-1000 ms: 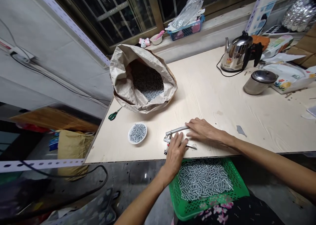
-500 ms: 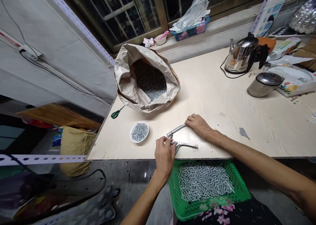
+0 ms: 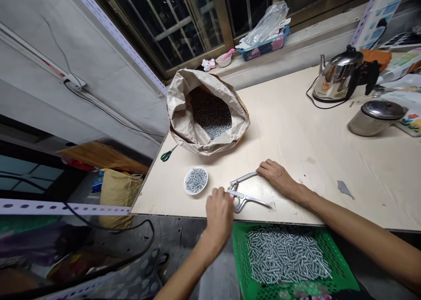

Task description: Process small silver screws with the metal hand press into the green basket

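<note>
A metal plier-like hand tool (image 3: 245,195) lies open on the pale wooden table (image 3: 296,133) near its front edge. My right hand (image 3: 275,175) rests on the tip of the tool's upper handle, fingers curled over it. My left hand (image 3: 219,214) is at the tool's jaw end, fingers bunched as if pinching something small that I cannot make out. A small white dish (image 3: 195,180) of metal pins sits just left of my left hand. Below the table edge a green basket (image 3: 289,258) holds many silvery pins.
A large paper sack (image 3: 207,111) of pins stands open behind the dish, with green-handled scissors (image 3: 168,154) beside it. A steel kettle (image 3: 340,74) with its cord and a lidded steel pot (image 3: 375,116) stand at the far right. A blue basket (image 3: 263,45) sits on the windowsill.
My left hand slid off the tool's lower handle to its jaw end and bunched its fingers. My right hand drew back to the upper handle's tip. The view shifted left.
</note>
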The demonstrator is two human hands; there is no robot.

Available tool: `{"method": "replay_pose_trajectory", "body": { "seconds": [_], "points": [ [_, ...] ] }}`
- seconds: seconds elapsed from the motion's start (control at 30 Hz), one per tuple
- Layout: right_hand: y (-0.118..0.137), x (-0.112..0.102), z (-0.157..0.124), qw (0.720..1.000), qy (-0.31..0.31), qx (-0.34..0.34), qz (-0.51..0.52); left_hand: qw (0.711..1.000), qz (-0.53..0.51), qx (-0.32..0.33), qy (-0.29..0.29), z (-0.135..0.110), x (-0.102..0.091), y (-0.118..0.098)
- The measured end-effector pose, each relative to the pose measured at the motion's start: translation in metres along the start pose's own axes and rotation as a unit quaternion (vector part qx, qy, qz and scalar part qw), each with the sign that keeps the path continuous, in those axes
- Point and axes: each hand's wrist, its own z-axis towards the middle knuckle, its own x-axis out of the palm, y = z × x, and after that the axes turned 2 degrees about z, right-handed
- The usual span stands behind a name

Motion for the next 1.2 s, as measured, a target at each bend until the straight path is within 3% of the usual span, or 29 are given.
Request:
{"method": "replay_pose_trajectory", "body": {
  "seconds": [0.1,0.17,0.23,0.33,0.43,0.53,0.83,0.93,1.03,1.13,1.2],
  "points": [
    [-0.001,0.001,-0.001,1.0,0.001,-0.006,0.016,0.992,-0.047,0.106,-0.041,-0.028,-0.013,-0.019],
    [-0.001,0.002,-0.002,1.0,0.001,-0.007,0.024,0.989,-0.084,0.116,-0.047,-0.031,-0.016,-0.015],
    [-0.001,0.003,-0.003,1.0,0.002,-0.006,0.027,0.992,-0.092,0.052,-0.072,-0.021,-0.016,0.009],
    [-0.001,0.003,-0.002,1.0,0.003,-0.008,0.027,0.986,-0.055,-0.116,-0.108,0.009,-0.011,0.067],
    [0.0,0.004,-0.002,1.0,-0.002,-0.009,0.03,0.968,-0.058,-0.237,-0.066,0.036,-0.001,0.116],
    [-0.001,0.005,-0.002,0.999,-0.011,-0.006,0.034,0.954,-0.076,-0.288,-0.034,0.05,0.009,0.139],
    [-0.003,0.01,-0.005,0.999,-0.023,-0.009,0.036,0.952,-0.089,-0.293,0.021,0.061,0.01,0.138],
    [-0.002,0.01,-0.004,0.999,-0.029,-0.011,0.036,0.964,-0.048,-0.262,0.009,0.06,0.011,0.137],
    [-0.001,0.01,-0.004,0.999,-0.029,-0.011,0.032,0.964,-0.082,-0.25,-0.033,0.059,0.012,0.14],
    [-0.003,0.011,-0.003,0.999,-0.018,-0.007,0.025,0.93,-0.242,-0.267,-0.077,0.057,0.009,0.143],
    [-0.002,0.009,-0.002,1.0,-0.006,-0.006,0.02,0.863,-0.418,-0.277,-0.067,0.052,0.005,0.138]
  ]
}}
